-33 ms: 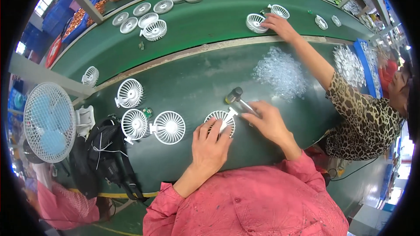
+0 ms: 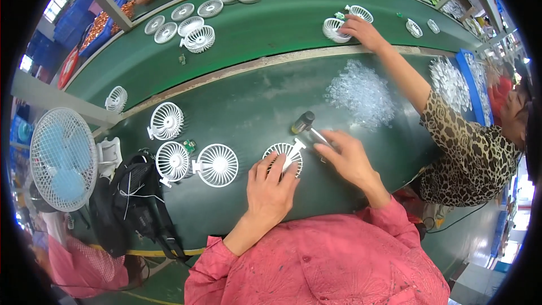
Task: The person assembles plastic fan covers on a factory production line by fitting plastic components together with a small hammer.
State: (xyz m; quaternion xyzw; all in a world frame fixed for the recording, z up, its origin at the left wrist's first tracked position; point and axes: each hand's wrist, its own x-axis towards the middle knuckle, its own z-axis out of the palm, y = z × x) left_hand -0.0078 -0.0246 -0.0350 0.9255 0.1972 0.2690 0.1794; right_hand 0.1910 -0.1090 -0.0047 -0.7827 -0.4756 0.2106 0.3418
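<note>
Left hand (image 2: 270,189): fingers bent and slightly spread over the white fan cage (image 2: 291,157); whether the thumb pinches its rim is hidden; the cage lies on the green counter (image 2: 254,118), directly beneath the fingertips, its stem (image 2: 297,145) pointing away and to the right. Handling, as judged: light, stiff, smooth enough to slide, with thin ribs that may crack; take hold at the outer rim, keeping force off the ribs. Right hand (image 2: 351,161): fingers curled just beside the cage, at the handle of the hammer (image 2: 303,123); how firmly they close on it cannot be told; the hammer's dark head points away. Three more cages (image 2: 218,165) lie left of the left hand; a clear heap of small parts (image 2: 361,93) lies farther out; beyond, a co-worker's hand (image 2: 367,35) is at another cage (image 2: 332,29) on the green belt (image 2: 271,28).
</note>
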